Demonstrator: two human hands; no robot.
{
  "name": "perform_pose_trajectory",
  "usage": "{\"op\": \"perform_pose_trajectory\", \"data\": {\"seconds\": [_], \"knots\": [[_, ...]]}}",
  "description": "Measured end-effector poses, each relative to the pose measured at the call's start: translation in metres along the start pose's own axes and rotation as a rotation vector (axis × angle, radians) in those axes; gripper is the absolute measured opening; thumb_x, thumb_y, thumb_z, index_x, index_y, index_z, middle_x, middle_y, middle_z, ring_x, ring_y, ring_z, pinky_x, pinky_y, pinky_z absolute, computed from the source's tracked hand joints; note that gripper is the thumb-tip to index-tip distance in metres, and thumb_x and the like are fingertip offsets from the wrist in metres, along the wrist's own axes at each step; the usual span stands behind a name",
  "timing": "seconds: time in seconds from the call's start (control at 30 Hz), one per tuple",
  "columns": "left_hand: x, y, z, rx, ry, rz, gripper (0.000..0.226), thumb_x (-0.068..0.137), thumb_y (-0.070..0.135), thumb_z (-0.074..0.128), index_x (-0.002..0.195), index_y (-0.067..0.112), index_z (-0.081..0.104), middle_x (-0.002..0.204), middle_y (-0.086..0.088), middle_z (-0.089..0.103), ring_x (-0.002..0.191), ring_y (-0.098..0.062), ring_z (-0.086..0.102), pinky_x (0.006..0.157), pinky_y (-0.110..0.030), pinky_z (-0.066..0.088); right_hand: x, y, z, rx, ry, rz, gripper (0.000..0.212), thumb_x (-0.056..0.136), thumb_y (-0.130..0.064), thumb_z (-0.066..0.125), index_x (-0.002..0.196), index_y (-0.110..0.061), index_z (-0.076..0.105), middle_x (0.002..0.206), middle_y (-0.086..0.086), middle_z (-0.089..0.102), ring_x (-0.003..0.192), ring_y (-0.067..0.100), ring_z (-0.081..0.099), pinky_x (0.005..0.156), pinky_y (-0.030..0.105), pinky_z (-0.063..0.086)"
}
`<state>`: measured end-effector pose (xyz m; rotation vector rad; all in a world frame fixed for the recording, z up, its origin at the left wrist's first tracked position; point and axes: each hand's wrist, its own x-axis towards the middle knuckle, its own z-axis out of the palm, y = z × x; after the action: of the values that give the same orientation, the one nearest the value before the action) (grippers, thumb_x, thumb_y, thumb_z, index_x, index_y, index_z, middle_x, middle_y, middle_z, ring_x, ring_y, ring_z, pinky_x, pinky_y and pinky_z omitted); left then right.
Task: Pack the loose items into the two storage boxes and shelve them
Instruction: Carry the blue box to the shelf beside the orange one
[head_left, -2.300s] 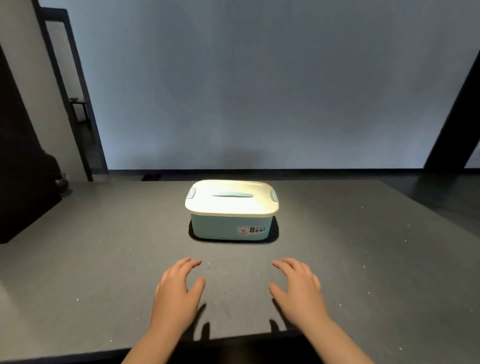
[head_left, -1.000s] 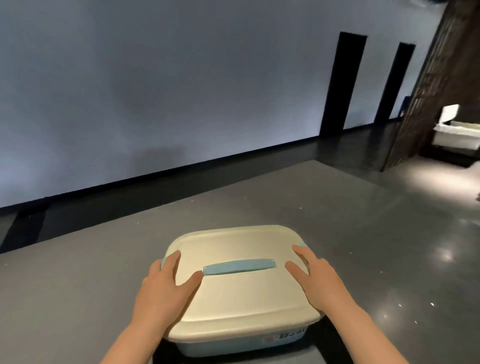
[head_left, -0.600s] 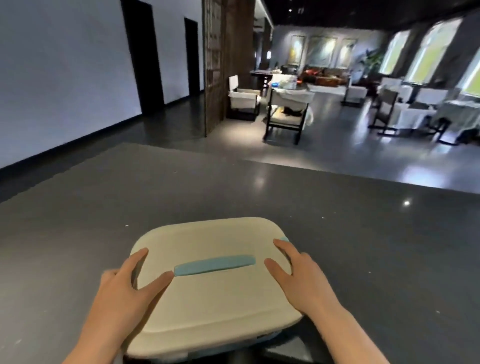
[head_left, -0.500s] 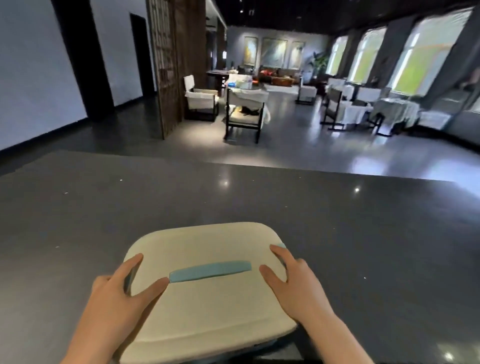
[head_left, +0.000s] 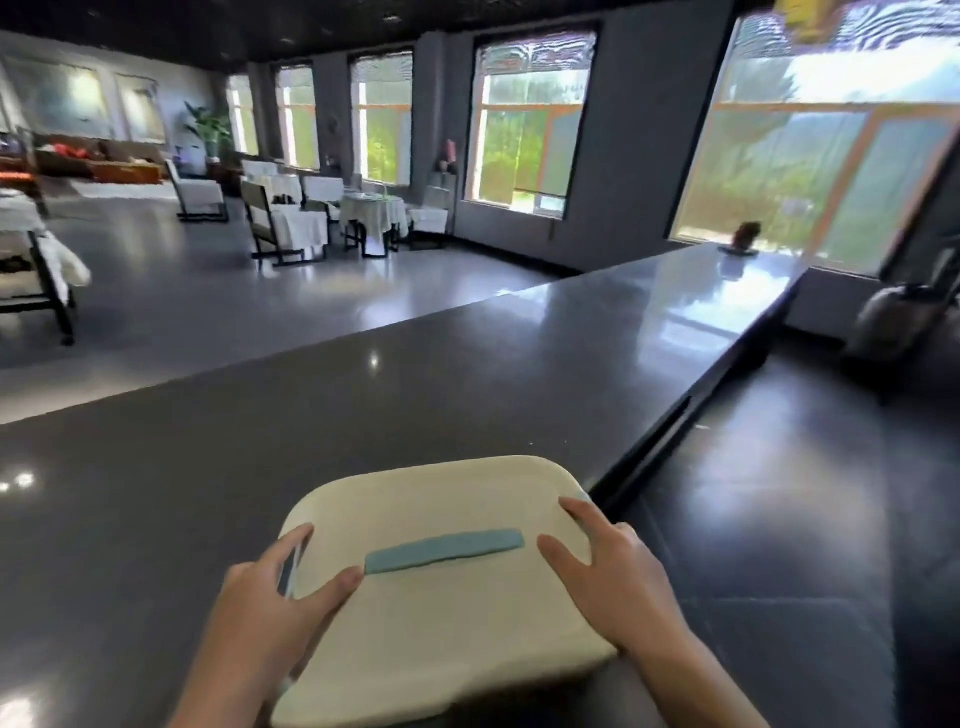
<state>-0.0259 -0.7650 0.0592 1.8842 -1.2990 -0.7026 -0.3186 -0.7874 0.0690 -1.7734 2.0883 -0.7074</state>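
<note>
- Here the left hand (head_left: 270, 603) grips the left end of the storage box (head_left: 441, 623), thumb laid on the cream lid (head_left: 457, 499) and fingers curled over the edge.
- The right hand (head_left: 618, 577) grips the right end likewise, thumb on top and fingers wrapped over the rim.
- Between the thumbs runs a flat blue handle (head_left: 444, 550), set across the lid; neither thumb covers it, though the left thumb tip reaches its left end.
- The box sits near in the view, lid on, above the near right part of a long dark counter (head_left: 467, 374); whether it rests there or is lifted I cannot tell.
- The counter stretches far to the right toward large windows (head_left: 524, 124), with a small dark object (head_left: 745, 236) at its far end.
- To the far left stand tables and chairs (head_left: 291, 223) draped in white on a glossy floor.
</note>
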Motion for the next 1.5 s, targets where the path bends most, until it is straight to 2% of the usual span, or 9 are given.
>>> {"op": "perform_pose_trajectory", "data": {"seconds": [0.1,0.17,0.27,0.37,0.57,0.8,0.97,1.17,1.5], "knots": [[0.028,0.054,0.068,0.002,-0.072,0.085,0.076,0.067,0.052,0.077,0.135,0.034,0.049,0.111,-0.006,0.045,0.092,-0.018,0.043,0.083,-0.036,0.039,0.034,0.054,-0.04,-0.018,0.048,0.106,0.055,0.085,-0.066,0.045,0.136,-0.051,0.033,0.1,-0.005,0.044,0.083,0.015,0.047,0.076,0.027,0.036],[0.044,0.085,0.105,0.034,-0.141,0.142,0.075,0.067,0.053,0.077,0.134,0.034,0.049,0.114,-0.007,0.048,0.091,-0.017,0.045,0.081,-0.033,0.04,0.053,0.086,-0.059,-0.028,0.056,0.179,0.055,0.086,-0.064,0.046,0.137,-0.05,0.032,0.102,-0.001,0.047,0.09,0.019,0.052,0.079,0.029,0.039],[0.07,0.124,0.153,0.079,-0.22,0.217,0.073,0.069,0.056,0.074,0.134,0.036,0.048,0.118,-0.008,0.05,0.096,-0.02,0.052,0.082,-0.032,0.041,0.077,0.127,-0.077,-0.028,0.103,0.254,0.057,0.087,-0.059,0.048,0.139,-0.049,0.029,0.102,0.004,0.053,0.103,0.027,0.058,0.085,0.033,0.042],[0.108,0.165,0.212,0.117,-0.272,0.317,0.069,0.071,0.056,0.071,0.134,0.037,0.047,0.117,-0.007,0.051,0.101,-0.022,0.054,0.083,-0.031,0.042,0.111,0.166,-0.089,0.006,0.173,0.33,0.055,0.09,-0.055,0.048,0.141,-0.046,0.03,0.099,0.004,0.053,0.1,0.027,0.058,0.082,0.032,0.041],[0.184,0.251,0.326,0.123,-0.467,0.477,0.065,0.072,0.053,0.072,0.131,0.037,0.051,0.119,-0.005,0.057,0.109,-0.021,0.058,0.091,-0.031,0.046,0.178,0.229,-0.124,0.001,0.306,0.518,0.052,0.09,-0.056,0.046,0.14,-0.046,0.036,0.119,0.006,0.057,0.108,0.023,0.055,0.081,0.031,0.041],[0.234,0.355,0.443,0.108,-0.63,0.636,0.067,0.069,0.057,0.072,0.13,0.042,0.05,0.114,-0.001,0.055,0.107,-0.017,0.057,0.076,-0.026,0.041,0.238,0.29,-0.171,0.045,0.429,0.736,0.054,0.086,-0.061,0.049,0.137,-0.05,0.039,0.124,0.003,0.06,0.112,0.023,0.056,0.089,0.033,0.044],[0.249,0.406,0.533,0.081,-0.663,0.647,0.065,0.068,0.058,0.072,0.129,0.044,0.051,0.12,-0.001,0.056,0.11,-0.017,0.057,0.078,-0.025,0.042,0.298,0.357,-0.211,0.026,0.462,0.758,0.052,0.084,-0.06,0.053,0.135,-0.05,0.043,0.121,0.002,0.063,0.112,0.022,0.058,0.09,0.033,0.045],[0.262,0.482,0.651,0.083,-0.688,0.658,0.066,0.069,0.055,0.073,0.129,0.037,0.053,0.127,-0.003,0.058,0.117,-0.02,0.055,0.092,-0.032,0.046,0.377,0.462,-0.26,0.021,0.47,0.74,0.05,0.088,-0.052,0.054,0.136,-0.041,0.046,0.121,0.002,0.065,0.112,0.024,0.058,0.09,0.033,0.047],[0.303,0.593,0.811,0.053,-0.674,0.596,0.061,0.068,0.051,0.077,0.124,0.038,0.056,0.125,-0.003,0.06,0.12,-0.021,0.052,0.093,-0.035,0.044,0.519,0.589,-0.337,0.016,0.458,0.729,0.049,0.091,-0.052,0.048,0.139,-0.046,0.039,0.118,0.004,0.063,0.109,0.021,0.059,0.092,0.032,0.046]]}}
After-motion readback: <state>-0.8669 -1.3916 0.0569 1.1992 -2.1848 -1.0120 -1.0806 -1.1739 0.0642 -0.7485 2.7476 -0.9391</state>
